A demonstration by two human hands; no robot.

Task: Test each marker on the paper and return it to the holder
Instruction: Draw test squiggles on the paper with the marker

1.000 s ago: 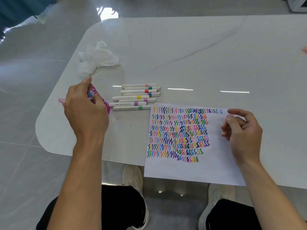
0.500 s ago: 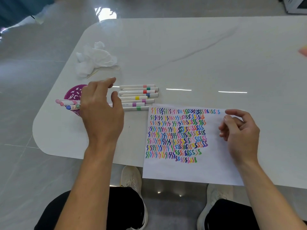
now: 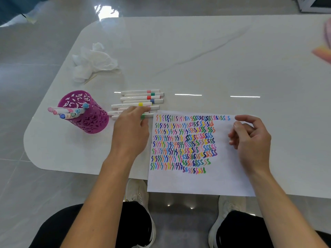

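The holder (image 3: 84,111) stands upright near the left edge of the table (image 3: 197,59), at 9 o'clock from the paper (image 3: 197,183). A few markers (image 3: 68,112) are in it and lean out toward 9 o'clock. I count four or five, but the caps overlap. A crumpled tissue (image 3: 93,61) lies at 12 o'clock from the holder.

At 3 o'clock from the holder a row (image 3: 141,97) of about eight more lies flat on the table, just beside the top left corner of the paper. The left hand (image 3: 130,127) reaches onto the near side of this row. Its fingers lie stretched over the closest ones, and the thumb is beside the green marker (image 3: 146,116). I cannot tell if it already pinches one, because the hand covers that part.

The paper is full of coloured squiggles in many lines. The right hand (image 3: 250,138) rests at its 3 o'clock edge, relaxed, with fingers loosely curled and nothing seen in them.

By my judgement the smaller part is done: a few are back in the holder, and the whole row is left. The squiggles are too many to show which colours are already tested. At the far right edge a blurred pink shape (image 3: 324,49) is cut off, and I cannot name it.
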